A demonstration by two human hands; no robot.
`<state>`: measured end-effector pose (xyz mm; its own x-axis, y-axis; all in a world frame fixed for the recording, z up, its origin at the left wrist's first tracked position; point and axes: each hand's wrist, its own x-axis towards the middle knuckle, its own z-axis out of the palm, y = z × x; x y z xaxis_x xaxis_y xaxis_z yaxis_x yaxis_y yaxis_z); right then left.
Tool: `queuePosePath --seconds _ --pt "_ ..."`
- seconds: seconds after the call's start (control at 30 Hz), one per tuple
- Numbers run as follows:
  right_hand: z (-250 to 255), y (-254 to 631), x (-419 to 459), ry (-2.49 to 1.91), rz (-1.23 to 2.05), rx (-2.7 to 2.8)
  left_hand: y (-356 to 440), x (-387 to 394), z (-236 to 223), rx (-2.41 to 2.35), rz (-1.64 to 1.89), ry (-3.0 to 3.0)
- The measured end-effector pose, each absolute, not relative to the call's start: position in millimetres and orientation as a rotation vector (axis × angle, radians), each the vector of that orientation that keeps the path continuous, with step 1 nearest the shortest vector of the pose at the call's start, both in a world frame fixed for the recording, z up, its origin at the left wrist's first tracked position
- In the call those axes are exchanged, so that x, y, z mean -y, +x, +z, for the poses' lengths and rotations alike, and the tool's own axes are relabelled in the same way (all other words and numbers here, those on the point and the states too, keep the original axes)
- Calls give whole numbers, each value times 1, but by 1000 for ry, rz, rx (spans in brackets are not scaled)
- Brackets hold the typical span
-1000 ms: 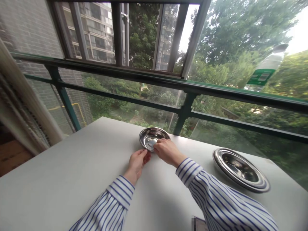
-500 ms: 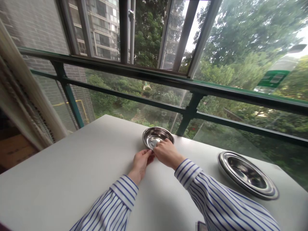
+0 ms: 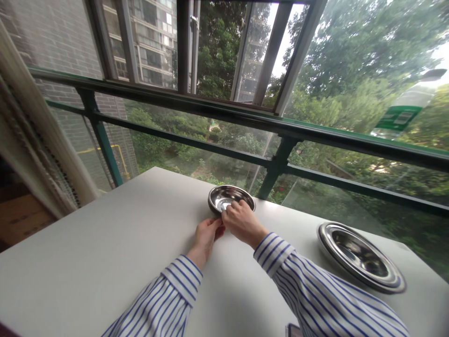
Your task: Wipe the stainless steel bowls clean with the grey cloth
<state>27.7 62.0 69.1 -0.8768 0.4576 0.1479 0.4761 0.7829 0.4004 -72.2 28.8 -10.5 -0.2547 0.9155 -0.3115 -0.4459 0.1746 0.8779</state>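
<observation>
Bowl (image 3: 228,195) is partly hidden by the right hand (image 3: 243,223); whether that or the left hand (image 3: 206,238) is clamped cannot be told.

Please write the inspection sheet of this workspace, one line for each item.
Surface: white table, no spill seen.
Job's things: small metal bowl near the far edge.
Clutter: metal dishes, seemingly stacked, at right; dark-edged object at bottom, unclear.
Hands: left hand and right hand at the bowl's near rim; exact grip hidden.
Cables: nothing seen.
Surroundings: green railing, windows, curtain at left, green-labelled bottle at right.
</observation>
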Motion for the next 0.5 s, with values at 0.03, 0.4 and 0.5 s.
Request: queuePosePath --seconds 0.03,0.4,0.5 --pt "70 29 -63 -783 -690 2900 -72 -29 -11 -1218 1412 542" --pt "67 38 -69 -830 -756 2740 -99 -37 -2 -1583 1643 666" --pt "67 42 -69 -805 -762 2721 -115 -51 11 -1624 1644 762"
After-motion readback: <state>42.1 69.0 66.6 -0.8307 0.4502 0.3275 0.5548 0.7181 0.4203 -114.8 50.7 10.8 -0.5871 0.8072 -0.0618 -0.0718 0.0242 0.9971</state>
